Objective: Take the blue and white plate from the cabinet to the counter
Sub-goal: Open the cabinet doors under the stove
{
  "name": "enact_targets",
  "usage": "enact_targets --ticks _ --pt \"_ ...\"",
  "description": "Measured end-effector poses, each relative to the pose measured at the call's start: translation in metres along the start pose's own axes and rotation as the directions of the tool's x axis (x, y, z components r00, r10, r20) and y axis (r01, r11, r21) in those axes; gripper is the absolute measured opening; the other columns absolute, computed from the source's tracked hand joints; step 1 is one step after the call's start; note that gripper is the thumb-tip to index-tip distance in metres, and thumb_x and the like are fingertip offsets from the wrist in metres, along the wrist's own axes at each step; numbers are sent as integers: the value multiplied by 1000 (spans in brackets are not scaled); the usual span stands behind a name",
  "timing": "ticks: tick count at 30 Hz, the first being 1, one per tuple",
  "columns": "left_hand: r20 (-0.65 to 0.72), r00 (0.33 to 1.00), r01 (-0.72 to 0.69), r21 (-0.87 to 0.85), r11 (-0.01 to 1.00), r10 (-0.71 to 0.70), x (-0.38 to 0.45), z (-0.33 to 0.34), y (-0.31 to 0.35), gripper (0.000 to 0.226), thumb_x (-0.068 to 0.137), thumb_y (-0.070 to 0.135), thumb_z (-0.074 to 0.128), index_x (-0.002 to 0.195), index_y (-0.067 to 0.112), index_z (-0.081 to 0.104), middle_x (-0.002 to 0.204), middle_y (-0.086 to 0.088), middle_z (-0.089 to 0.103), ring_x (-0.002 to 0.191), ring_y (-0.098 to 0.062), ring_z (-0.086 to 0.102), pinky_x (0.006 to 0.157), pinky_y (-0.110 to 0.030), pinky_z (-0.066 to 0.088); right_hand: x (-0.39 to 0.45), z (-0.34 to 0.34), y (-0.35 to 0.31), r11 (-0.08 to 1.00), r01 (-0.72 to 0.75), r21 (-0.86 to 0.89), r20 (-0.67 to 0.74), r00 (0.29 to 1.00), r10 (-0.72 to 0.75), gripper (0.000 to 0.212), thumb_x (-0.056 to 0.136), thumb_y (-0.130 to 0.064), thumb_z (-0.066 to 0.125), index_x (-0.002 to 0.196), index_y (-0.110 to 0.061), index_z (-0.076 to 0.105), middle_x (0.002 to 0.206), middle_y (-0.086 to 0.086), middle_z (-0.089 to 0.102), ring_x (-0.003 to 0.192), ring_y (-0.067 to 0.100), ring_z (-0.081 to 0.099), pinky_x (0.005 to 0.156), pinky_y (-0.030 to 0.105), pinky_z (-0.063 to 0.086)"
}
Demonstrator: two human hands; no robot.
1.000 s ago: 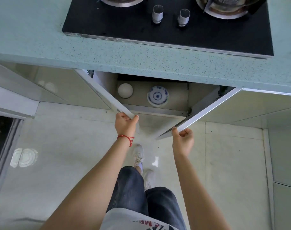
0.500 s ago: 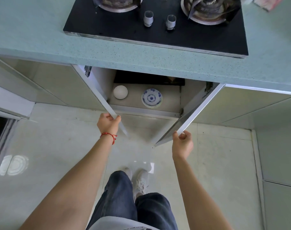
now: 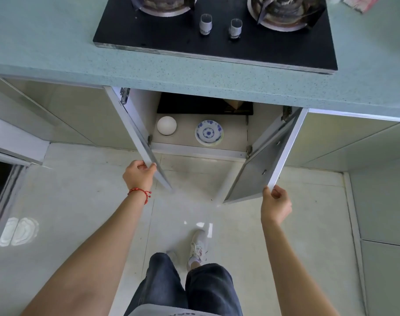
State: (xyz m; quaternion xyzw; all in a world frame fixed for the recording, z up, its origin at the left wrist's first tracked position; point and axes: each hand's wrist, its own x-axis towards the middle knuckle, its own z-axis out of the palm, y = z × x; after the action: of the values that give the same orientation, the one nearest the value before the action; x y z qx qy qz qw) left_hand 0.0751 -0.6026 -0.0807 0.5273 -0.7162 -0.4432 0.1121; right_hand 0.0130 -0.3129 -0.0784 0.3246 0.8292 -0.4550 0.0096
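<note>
The blue and white plate lies flat on the floor of the open cabinet under the counter, right of centre. A plain white bowl sits upside down to its left. My left hand grips the outer edge of the left cabinet door. The lower corner of the right cabinet door is held by my right hand. Both doors stand wide apart, well in front of the plate.
The speckled teal counter runs across the top, with a black gas hob and two knobs directly above the cabinet. A dark panel is at the cabinet's back. My legs and shoes stand on the glossy tiled floor.
Both doors have swung wider open as my hands pulled them outward, the right one most. More of the cabinet floor and the plate now shows.
</note>
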Motion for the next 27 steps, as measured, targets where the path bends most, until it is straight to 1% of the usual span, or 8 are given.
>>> enact_targets --ticks 5,11,15,17,19,21,27 --pt "23 999 -34 53 998 33 4 -18 -11 21 75 13 69 88 -4 65 90 -21 70 75 -19 54 73 -23 39 6 -12 5 999 -17 -40 -5 1000 17 27 83 -15 59 107 -2 62 100 17 67 99 32 58 82 28 39" --pt "31 997 -69 99 993 67 9 -34 -21 18 75 12 68 84 -4 65 87 -22 69 75 -25 57 72 -25 40 8 -25 9 998 -35 -55 -50 998 33 29 82 -14 58 107 0 63 101 20 69 100 34 59 89 35 44" --pt "25 997 -77 123 989 74 13 -41 -27 17 75 11 67 83 -5 65 86 -24 69 73 -23 54 70 -25 38 11 -36 12 996 -52 -71 -80 996 47 30 82 -12 55 109 -1 63 103 21 68 101 35 59 92 36 44" --pt "24 997 -77 110 991 74 13 -43 -30 18 76 11 67 83 -5 65 86 -24 70 76 -27 58 71 -25 39 12 -42 14 996 -53 -71 -100 994 45 31 83 -10 53 111 -1 62 105 21 68 103 35 58 93 36 43" --pt "21 998 -68 101 993 67 13 -44 -32 18 76 11 66 84 -5 66 87 -24 70 83 -32 63 73 -25 41 12 -46 16 996 -50 -75 -123 992 41 30 84 -9 52 112 -2 62 107 22 68 104 35 58 94 34 42" --pt "22 998 -68 102 992 66 14 -45 -34 18 76 11 66 84 -6 65 86 -24 70 85 -34 63 73 -26 42 13 -50 19 996 -47 -79 -136 990 36 30 85 -9 52 112 -2 62 108 22 67 105 36 58 95 35 42" --pt "15 995 -99 152 983 98 16 -48 -39 18 77 11 65 79 -7 65 81 -25 69 81 -37 62 68 -28 40 12 -55 21 994 -67 -81 -145 988 55 30 85 -8 48 112 -2 60 112 24 65 106 37 56 95 39 42"
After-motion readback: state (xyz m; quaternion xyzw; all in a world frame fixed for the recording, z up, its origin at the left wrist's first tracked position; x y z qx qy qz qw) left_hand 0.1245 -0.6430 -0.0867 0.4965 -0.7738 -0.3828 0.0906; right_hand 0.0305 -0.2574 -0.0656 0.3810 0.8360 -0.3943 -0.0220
